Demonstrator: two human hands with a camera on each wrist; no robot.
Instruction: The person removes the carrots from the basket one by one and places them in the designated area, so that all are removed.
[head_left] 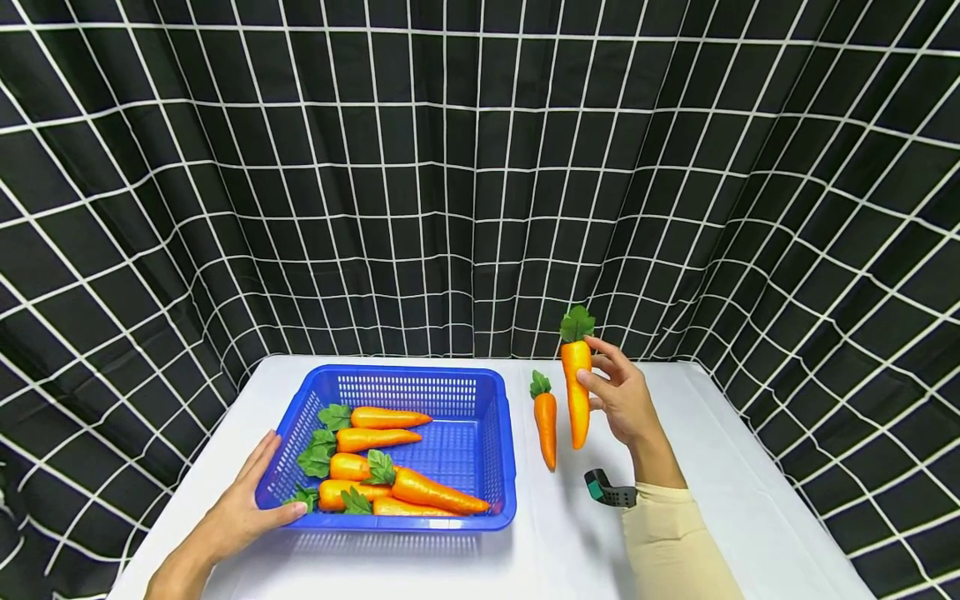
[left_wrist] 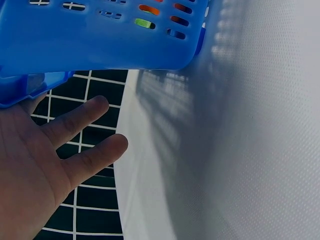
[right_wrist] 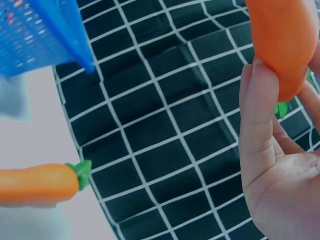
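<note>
Your right hand [head_left: 622,400] pinches a carrot [head_left: 577,392] upright above the counter [head_left: 712,467], leaves up, tip down. The blue basket [head_left: 405,383] lies to its left, past a second carrot [head_left: 545,421] lying on the counter just beside the held one. Your left hand [head_left: 243,504] rests flat with fingers straight against the basket's near left corner, well apart from both carrots.
</note>
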